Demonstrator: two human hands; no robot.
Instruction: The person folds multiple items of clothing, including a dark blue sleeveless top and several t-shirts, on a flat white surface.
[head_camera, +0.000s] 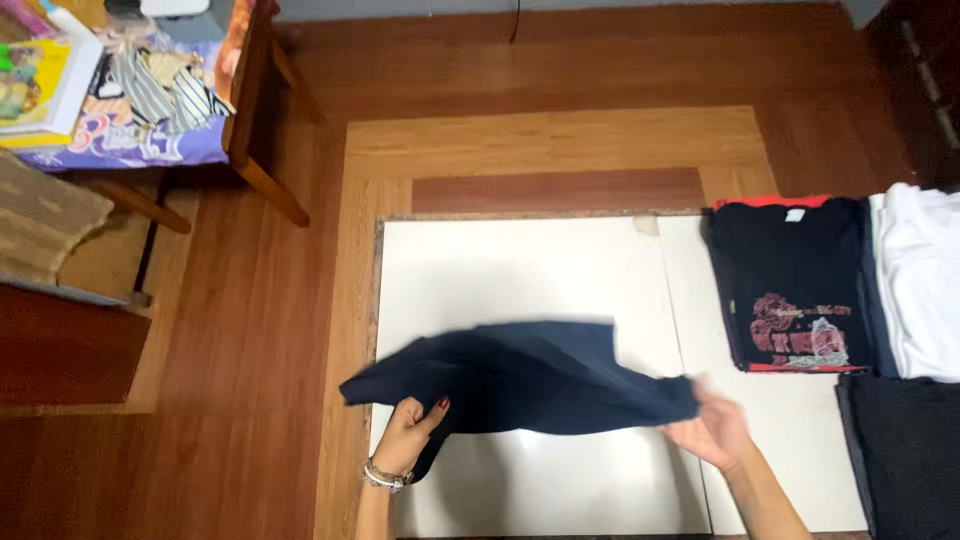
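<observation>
A dark navy garment (520, 375) hangs stretched just above a white board (500, 270) that lies on the floor. My left hand (408, 432), with a bracelet on the wrist, grips the garment's left end near the board's left edge. At the garment's right end, my right hand (712, 428) holds the cloth; it is blurred by motion. The cloth's left tip sticks out past the board over the wooden floor.
A folded black shirt with a red print (795, 285) lies on the board's right part, beside a white folded garment (918, 280) and a dark one (905, 450). A wooden table leg (265, 180) and a cluttered purple cloth (130, 100) stand at the upper left.
</observation>
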